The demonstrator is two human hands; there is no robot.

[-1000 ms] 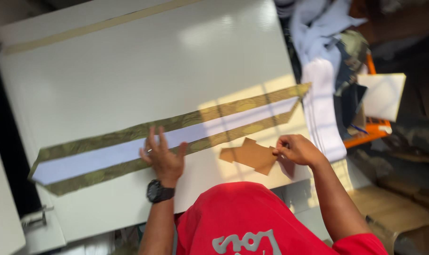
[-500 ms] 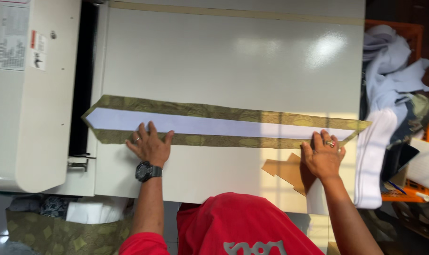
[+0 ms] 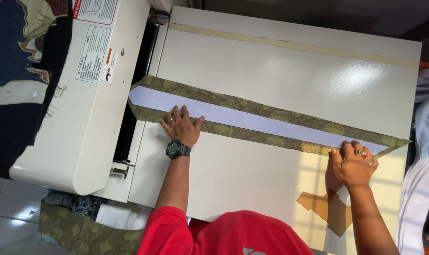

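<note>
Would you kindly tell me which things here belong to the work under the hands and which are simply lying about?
In use:
- long olive patterned strip with white lining
- left hand, flat on the strip
- right hand, pressing its far end
- white table
- white machine, at the strip's pointed tip

Lying about:
- brown card pieces
- white cloth pile
- patterned fabric on the floor

The brown card piece (image 3: 330, 208) lies partly hidden under the right forearm.

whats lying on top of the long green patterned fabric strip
A long white strip lies down the middle of the green patterned fabric strip. The left hand and right hand press flat on it, hiding the parts beneath.
</note>
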